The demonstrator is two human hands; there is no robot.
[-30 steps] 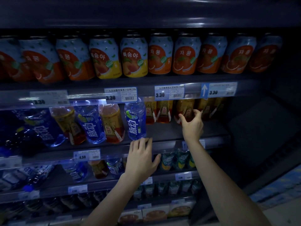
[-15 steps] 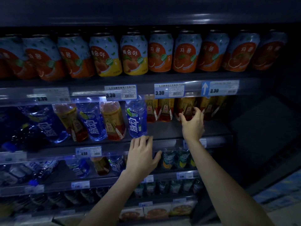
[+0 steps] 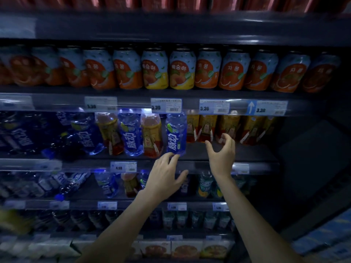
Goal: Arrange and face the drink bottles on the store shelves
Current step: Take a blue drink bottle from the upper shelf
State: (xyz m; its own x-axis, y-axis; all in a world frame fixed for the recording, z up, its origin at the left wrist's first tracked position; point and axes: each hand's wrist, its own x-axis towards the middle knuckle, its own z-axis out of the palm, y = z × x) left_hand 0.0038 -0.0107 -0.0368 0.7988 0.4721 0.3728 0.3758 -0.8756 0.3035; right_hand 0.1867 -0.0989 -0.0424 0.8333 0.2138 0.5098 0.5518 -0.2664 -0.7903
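On the second shelf (image 3: 199, 164), blue drink bottles and amber tea bottles alternate at the front. The rightmost blue bottle (image 3: 175, 135) stands upright at the shelf edge. My left hand (image 3: 165, 175) is spread below it, fingertips touching its base. To its right, yellow-labelled tea bottles (image 3: 206, 128) stand further back. My right hand (image 3: 221, 150) hovers in front of them with curled, parted fingers, holding nothing.
Fruit drink cans (image 3: 182, 70) line the shelf above, with price tags (image 3: 166, 105) on the rail. Blue bottles (image 3: 20, 137) lie tumbled at the left. Lower shelves hold more bottles (image 3: 204, 184) and boxed goods (image 3: 186, 249). A dark panel is at the right.
The camera has tilted up, showing a higher shelf. My right hand has come off the tea bottle and drawn back toward the shelf edge. My left hand stays under the blue bottle.
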